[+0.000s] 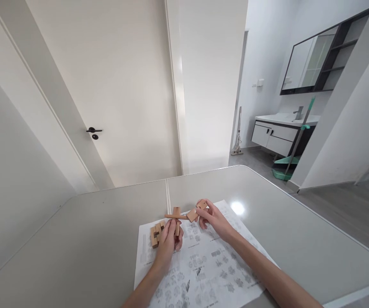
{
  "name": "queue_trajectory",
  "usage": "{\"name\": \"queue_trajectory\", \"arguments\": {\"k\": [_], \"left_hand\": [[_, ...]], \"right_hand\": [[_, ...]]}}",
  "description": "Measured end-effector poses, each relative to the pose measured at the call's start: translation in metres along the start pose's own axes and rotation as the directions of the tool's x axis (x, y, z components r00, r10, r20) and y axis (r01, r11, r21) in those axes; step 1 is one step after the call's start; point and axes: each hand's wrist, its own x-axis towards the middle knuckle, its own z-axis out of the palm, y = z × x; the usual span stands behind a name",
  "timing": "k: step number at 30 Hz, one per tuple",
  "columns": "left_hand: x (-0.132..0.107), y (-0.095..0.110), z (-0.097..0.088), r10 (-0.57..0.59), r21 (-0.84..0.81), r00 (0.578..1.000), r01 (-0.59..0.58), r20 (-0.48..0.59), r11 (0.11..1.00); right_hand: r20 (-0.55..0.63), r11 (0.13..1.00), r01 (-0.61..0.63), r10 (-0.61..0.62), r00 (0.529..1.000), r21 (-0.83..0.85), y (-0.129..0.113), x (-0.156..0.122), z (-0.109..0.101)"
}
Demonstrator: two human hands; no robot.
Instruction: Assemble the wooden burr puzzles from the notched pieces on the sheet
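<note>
My left hand (168,241) is closed around a cross of wooden puzzle bars (175,216), held just above a printed instruction sheet (200,265). My right hand (212,219) pinches another notched wooden piece (197,211) right beside the cross, its end close to the horizontal bar. Left of my left hand a small cluster of loose wooden pieces (156,233) lies on the sheet's corner.
The sheet lies on a grey table (91,239) with a centre seam and rounded corners. Beyond it stand a white door with a black handle (93,130), a washbasin cabinet (280,130) under a mirror, a broom and green dustpan (285,164).
</note>
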Motion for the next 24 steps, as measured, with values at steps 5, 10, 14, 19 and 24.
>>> {"name": "queue_trajectory", "arguments": {"k": [5, 10, 14, 19, 24], "left_hand": [[0.000, 0.001, 0.000, -0.004, -0.020, 1.000, 0.005, 0.009, 1.000], [0.001, 0.001, -0.003, -0.006, -0.084, 0.999, 0.009, 0.037, 0.996], [0.003, 0.003, -0.007, -0.066, -0.201, 0.991, 0.089, 0.121, 0.976], [0.004, 0.004, -0.010, -0.100, -0.273, 0.978, 0.148, 0.182, 0.951], [0.001, 0.006, -0.007, -0.104, -0.233, 0.978, 0.145, 0.182, 0.962]], "right_hand": [[-0.031, 0.995, -0.012, 0.015, 0.999, 0.095, 0.003, 0.001, 0.000], [0.019, 0.979, -0.114, 0.112, 0.994, 0.168, 0.004, 0.000, -0.001], [0.100, 0.977, -0.132, 0.117, 0.988, 0.168, 0.006, -0.003, 0.002], [0.175, 0.984, -0.133, 0.111, 0.978, 0.119, 0.011, -0.005, 0.006], [0.176, 0.990, -0.100, 0.082, 0.981, 0.096, 0.013, -0.005, 0.008]]}}
